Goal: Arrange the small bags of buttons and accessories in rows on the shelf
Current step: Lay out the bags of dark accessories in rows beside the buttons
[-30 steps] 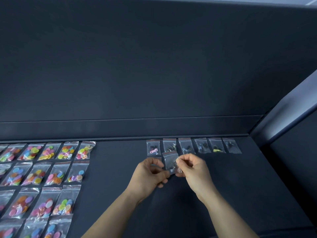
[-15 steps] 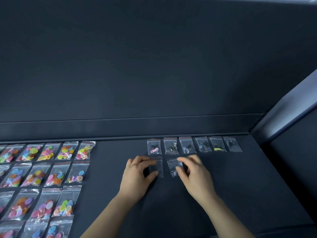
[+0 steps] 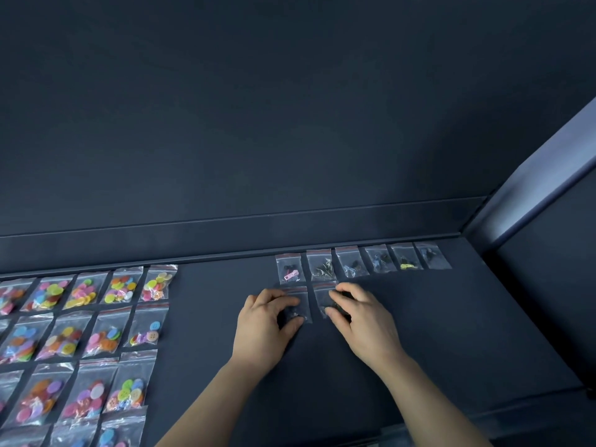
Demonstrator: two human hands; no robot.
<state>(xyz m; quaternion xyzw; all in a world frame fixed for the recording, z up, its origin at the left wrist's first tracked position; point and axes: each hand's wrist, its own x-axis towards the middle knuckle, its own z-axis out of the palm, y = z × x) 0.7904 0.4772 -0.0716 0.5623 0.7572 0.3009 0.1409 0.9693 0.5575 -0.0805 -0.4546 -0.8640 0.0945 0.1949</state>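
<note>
Two small clear bags with dark accessories lie side by side on the dark shelf, just in front of a back row of several similar bags. My left hand holds the left bag down, curled fingers at its top edge and thumb at its bottom. Next to it, my right hand grips the right bag the same way, covering most of it. Both bags rest on the shelf surface.
Rows of larger bags of coloured buttons fill the shelf's left side. A raised ledge runs along the back. At the right a side wall closes the shelf off. Bare shelf lies between the two groups.
One second ago both hands held a bag up together. They have since parted and lowered, each setting a bag flat on the shelf under the back row.
</note>
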